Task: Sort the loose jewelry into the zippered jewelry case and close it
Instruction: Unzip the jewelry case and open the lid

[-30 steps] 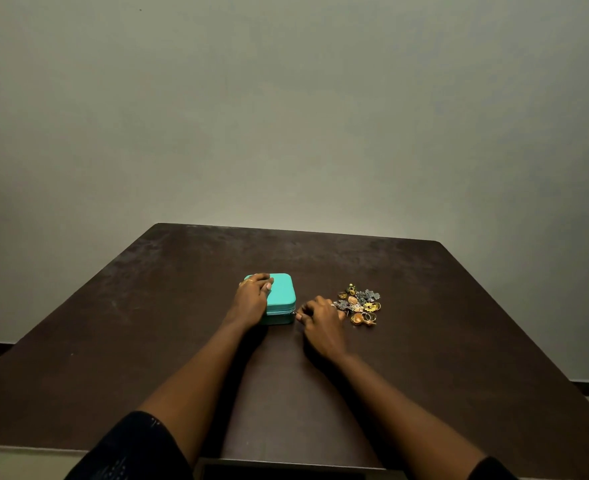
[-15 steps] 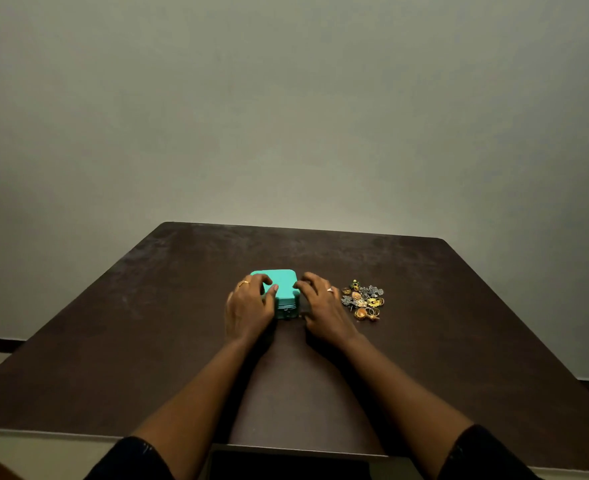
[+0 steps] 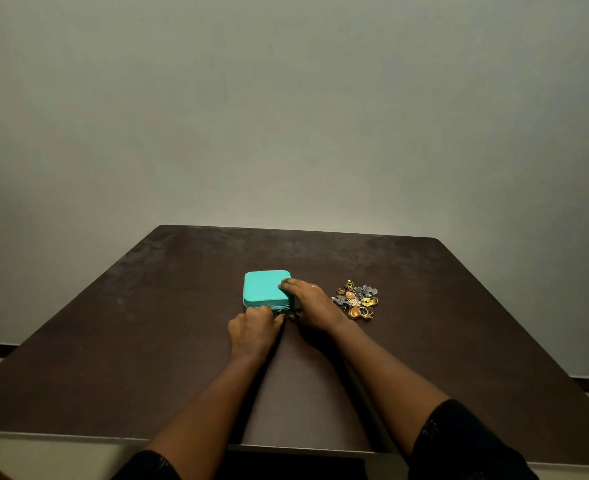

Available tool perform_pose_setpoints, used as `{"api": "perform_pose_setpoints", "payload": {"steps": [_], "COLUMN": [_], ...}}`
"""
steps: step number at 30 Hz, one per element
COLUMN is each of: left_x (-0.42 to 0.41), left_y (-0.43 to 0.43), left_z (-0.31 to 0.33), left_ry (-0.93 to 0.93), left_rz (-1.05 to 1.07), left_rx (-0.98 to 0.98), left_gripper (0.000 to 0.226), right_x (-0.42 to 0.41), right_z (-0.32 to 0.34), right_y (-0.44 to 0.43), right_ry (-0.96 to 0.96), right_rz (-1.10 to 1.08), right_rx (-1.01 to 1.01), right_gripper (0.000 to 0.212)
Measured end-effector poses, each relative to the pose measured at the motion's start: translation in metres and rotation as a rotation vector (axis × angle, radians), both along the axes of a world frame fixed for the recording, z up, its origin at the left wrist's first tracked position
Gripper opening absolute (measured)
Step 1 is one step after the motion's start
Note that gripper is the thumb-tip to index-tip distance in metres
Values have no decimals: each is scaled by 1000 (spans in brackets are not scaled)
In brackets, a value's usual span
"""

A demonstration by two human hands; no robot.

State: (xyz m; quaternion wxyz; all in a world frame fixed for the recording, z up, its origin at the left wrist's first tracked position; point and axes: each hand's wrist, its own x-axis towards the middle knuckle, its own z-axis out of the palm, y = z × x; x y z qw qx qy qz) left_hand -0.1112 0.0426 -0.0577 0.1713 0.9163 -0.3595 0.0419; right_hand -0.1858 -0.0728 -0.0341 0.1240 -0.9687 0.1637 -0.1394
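- A teal zippered jewelry case (image 3: 265,289) lies flat and closed near the middle of a dark brown table (image 3: 113,341), its lid facing up and its near edge partly hidden behind the person's hands.
- The left hand (image 3: 251,329) is curled at the case's near side, fingers bunched together at the zipper line; whether they pinch the small dark pull there is too small to make out.
- The right hand (image 3: 308,306) rests on the case's right side, fingertips together on the lid's right edge, covering that corner; a ring glints on one finger.
- Loose jewelry (image 3: 357,299), a heap of gold and silver-toned pieces, sits just right of the right hand, single items hard to tell apart.
- Dark sleeves (image 3: 459,445) are cut off at the bottom edge.
- A plain pale wall (image 3: 286,116) fills the far side.
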Motion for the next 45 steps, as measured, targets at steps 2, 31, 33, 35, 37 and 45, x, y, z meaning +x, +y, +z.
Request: {"api": "perform_pose_setpoints", "payload": {"steps": [2,31,33,35,37,45], "left_x": [-2,-5,-1,6,14,52], "left_y": [-1,8,12,15,20,41], "left_z": [0,-1,1,3,5,10], "left_ry": [-14,-154,-175,-198,-210,-185], "left_rz": [-13,-70,-76,-81,-72,-95], "left_rx": [-2,-1,-2,11,21,-10], "left_gripper": [37,30,30,29,28,32], "right_x": [0,1,4,7,9,14], "right_z": [0,16,13,11,10,3], "right_y": [-1,4,3,2,1,-2], "right_ry": [4,73,79,58,29,-47], "right_rz": [-6,-45,-79,-109,-129,-205], "right_rx": [15,90,94,112,129,149], "right_gripper": [67,49,50,50,48,40]}}
